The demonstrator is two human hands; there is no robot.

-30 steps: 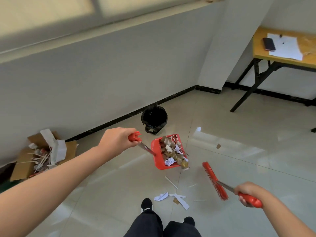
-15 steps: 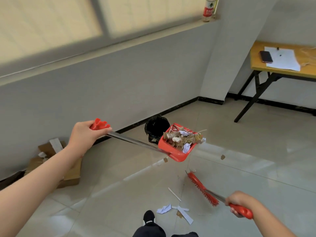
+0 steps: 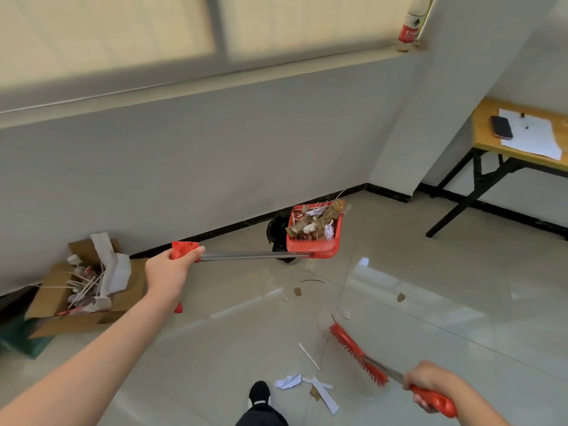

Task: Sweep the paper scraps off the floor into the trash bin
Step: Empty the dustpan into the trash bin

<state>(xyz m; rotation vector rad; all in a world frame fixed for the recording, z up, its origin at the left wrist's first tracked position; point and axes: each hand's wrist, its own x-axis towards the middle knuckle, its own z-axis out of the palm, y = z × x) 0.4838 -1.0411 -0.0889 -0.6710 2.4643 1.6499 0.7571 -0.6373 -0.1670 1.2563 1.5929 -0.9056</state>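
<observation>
My left hand grips the red handle of a long metal-shafted red dustpan. The pan is full of brown and white paper scraps and hangs in the air in front of the black trash bin by the wall, partly hiding it. My right hand holds the red handle of a red brush, its bristles just above the floor. White paper scraps lie on the tiles near my shoe, and small brown bits lie farther out.
An open cardboard box stuffed with sticks and paper sits against the wall at left. A folding wooden table with a phone and a sheet of paper stands at right. My black shoe is at the bottom centre. A bottle stands on the window sill.
My left hand has lifted the loaded dustpan and carried it forward over to the bin. The brush in my right hand has stayed low by the floor scraps.
</observation>
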